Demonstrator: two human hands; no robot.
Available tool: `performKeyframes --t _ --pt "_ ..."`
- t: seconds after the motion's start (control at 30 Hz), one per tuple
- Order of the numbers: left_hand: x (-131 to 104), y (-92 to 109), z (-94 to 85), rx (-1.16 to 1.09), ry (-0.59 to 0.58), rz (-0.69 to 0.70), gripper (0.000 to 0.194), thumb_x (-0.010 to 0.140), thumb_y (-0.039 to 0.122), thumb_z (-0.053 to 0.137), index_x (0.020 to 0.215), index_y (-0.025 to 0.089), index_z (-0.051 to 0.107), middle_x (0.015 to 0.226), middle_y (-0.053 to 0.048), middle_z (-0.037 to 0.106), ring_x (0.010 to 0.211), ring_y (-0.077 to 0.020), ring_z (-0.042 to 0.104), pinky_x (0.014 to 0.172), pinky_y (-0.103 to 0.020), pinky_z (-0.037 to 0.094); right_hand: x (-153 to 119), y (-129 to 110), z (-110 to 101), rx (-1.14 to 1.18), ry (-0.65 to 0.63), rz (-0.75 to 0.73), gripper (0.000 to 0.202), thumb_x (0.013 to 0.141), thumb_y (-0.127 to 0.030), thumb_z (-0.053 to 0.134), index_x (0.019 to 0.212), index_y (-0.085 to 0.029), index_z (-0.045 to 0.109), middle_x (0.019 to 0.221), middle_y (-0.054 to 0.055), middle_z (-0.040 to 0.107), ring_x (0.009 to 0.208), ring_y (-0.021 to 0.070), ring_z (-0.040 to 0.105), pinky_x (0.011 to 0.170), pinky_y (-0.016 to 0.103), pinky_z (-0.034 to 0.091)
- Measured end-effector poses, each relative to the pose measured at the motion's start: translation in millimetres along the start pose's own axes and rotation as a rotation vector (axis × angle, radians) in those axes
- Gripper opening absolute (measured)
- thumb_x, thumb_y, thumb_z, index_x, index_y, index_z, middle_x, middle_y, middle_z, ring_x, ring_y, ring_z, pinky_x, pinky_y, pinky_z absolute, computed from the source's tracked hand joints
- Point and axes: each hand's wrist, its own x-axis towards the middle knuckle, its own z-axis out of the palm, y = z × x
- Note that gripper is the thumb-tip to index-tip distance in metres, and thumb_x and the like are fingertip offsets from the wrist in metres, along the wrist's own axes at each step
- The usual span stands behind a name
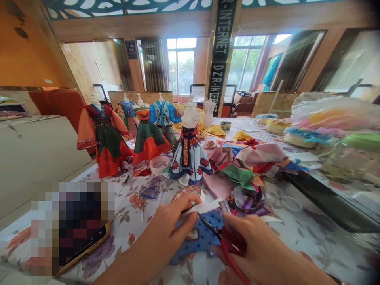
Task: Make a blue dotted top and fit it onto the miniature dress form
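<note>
Between thumb and fingers, my left hand [179,221] pinches a strip of white tape [208,206], whose free end points to the right. My right hand [246,237] is wrapped round the red handles of a pair of scissors [228,249]. Their dark blades reach left, close to the lower edge of the strip; whether they touch it I cannot tell. Under both hands lies a piece of blue patterned fabric [204,231]. Behind my left hand is a roll of tape [185,192] with a printed inner ring, partly hidden by my fingers.
A small mannequin in a white patterned skirt [190,158] stands just beyond the roll. Several dressed mannequins [109,138] are behind it to the left. Fabric scraps [246,162] pile up at right, beside a black tray-like object [329,202]. A phone [83,241], partly pixelated, lies left.
</note>
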Motion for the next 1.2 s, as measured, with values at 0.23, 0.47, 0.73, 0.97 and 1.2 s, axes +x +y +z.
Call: performKeyframes --t 0.23,0.47,0.73,0.97,1.2 --pt "0.2 -2.5 3.9 0.030 0.016 0.010 0.021 0.090 0.029 0.042 0.106 0.025 0.056 0.098 0.000 0.064 0.091 -0.0170 0.063 0.064 -0.022 0.051 -0.3 -0.6 0.9 -0.010 0.020 -0.003 0.016 0.076 -0.037 0.054 0.068 -0.023 0.053 0.055 -0.002 0.059 0.047 0.0127 0.039 0.048 0.026 0.022" --pt "1.8 -4.3 5.0 0.114 0.032 0.027 0.019 0.091 0.029 0.041 0.103 0.024 0.055 0.095 0.000 0.066 0.085 -0.0178 0.063 0.074 -0.029 0.047 -1.3 2.1 4.9 -0.035 0.036 0.020 0.011 0.074 -0.030 0.058 0.066 -0.022 0.056 0.053 0.000 0.060 0.046 0.0128 0.044 0.046 0.026 0.021" --pt "5.0 -4.7 -6.3 0.025 0.020 -0.009 0.023 0.087 0.027 0.049 0.108 0.026 0.058 0.107 0.001 0.068 0.096 -0.0184 0.062 0.081 -0.029 0.046 3.3 11.1 10.6 -0.132 0.109 -0.059 0.021 0.075 -0.041 0.059 0.069 -0.022 0.053 0.057 0.001 0.063 0.051 0.0171 0.055 0.048 0.027 0.021" --pt "2.2 -3.1 -11.7 0.011 -0.013 0.014 0.036 0.088 0.031 0.048 0.123 0.029 0.055 0.125 -0.002 0.062 0.113 -0.0232 0.056 0.095 -0.038 0.042 7.1 15.0 11.2 -0.098 0.140 -0.135 0.017 0.073 -0.032 0.059 0.083 -0.020 0.054 0.071 0.004 0.064 0.061 0.0201 0.058 0.053 0.028 0.033" --pt "3.3 -4.0 -16.0 0.010 -0.035 0.065 0.042 0.090 0.028 0.045 0.132 0.028 0.046 0.138 -0.001 0.050 0.127 -0.0223 0.044 0.107 -0.042 0.030 14.6 18.2 14.0 -0.203 0.302 -0.202 0.015 0.065 -0.019 0.057 0.078 -0.019 0.049 0.076 0.006 0.062 0.071 0.0236 0.058 0.063 0.034 0.042"
